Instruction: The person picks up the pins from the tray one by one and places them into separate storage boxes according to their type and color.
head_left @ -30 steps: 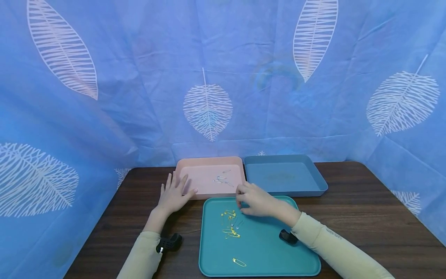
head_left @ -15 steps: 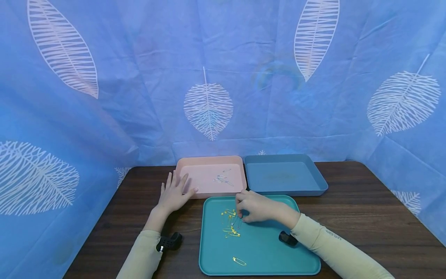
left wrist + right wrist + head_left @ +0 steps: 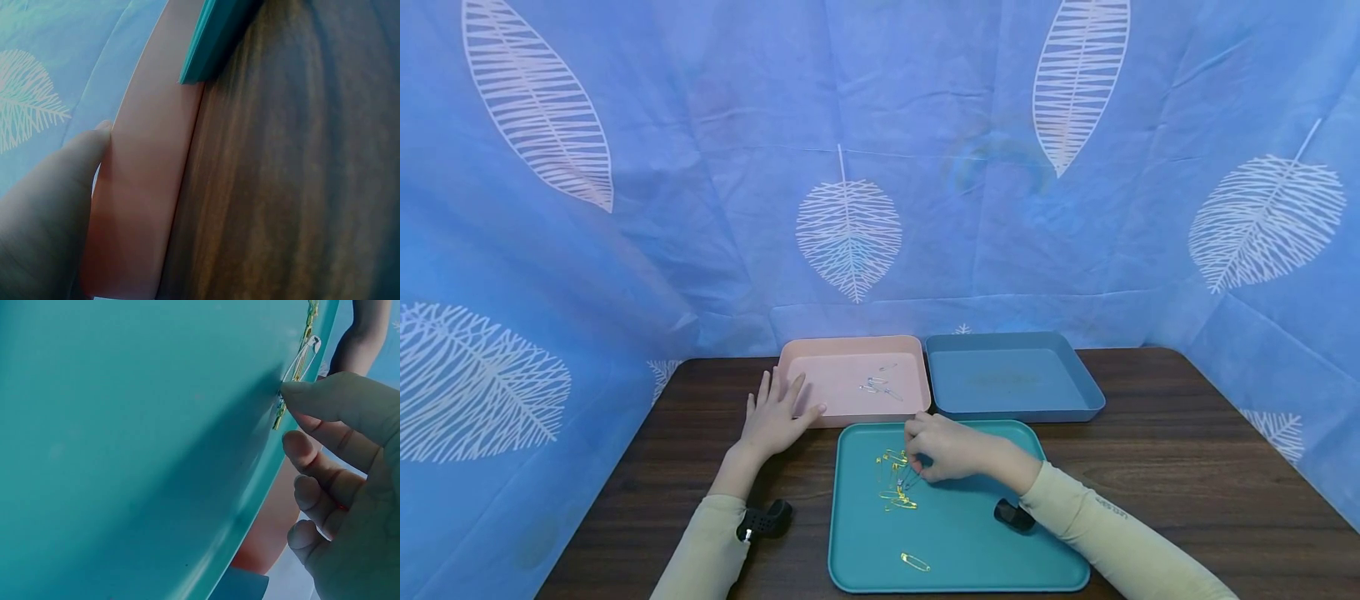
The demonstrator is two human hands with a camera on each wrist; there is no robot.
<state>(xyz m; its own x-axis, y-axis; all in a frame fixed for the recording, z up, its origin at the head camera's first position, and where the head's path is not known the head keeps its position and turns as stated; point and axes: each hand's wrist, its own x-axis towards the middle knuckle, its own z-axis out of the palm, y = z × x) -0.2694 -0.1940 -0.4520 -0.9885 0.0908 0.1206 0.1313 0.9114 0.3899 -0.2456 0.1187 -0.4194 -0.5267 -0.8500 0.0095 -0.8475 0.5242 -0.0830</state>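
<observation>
Reaching into the teal tray [image 3: 1000,558], the right hand [image 3: 951,450] has its fingers curled down over a small heap of safety pins [image 3: 897,483], with the fingertips at the heap's upper edge. In the right wrist view a fingertip [image 3: 325,397] presses on a silver pin [image 3: 300,359] against the tray floor [image 3: 125,456], with the other fingers bent beneath it. Whether the pin is actually pinched or only touched cannot be told.

The heap sits at about ten o'clock on the teal tray, mostly gold pins with a silver one among them. One gold pin [image 3: 914,562] lies alone at about six o'clock, well apart from the heap.

The left hand [image 3: 772,419] lies flat on the wooden table [image 3: 1187,467], fingers straight and spread, grasping nothing. It rests at the nine o'clock side of the pink tray [image 3: 820,350], its thumb touching that tray's near corner. The left wrist view shows a finger [image 3: 56,187] against the pink wall [image 3: 144,206], with the teal tray's corner [image 3: 212,44] just beyond.

A few silver pins [image 3: 877,385] lie inside the pink tray. The blue tray [image 3: 1075,379] stands just beside it at three o'clock. Both sit at twelve o'clock from the teal tray. A blue cloth with white leaf prints [image 3: 848,237] hangs behind the table.
</observation>
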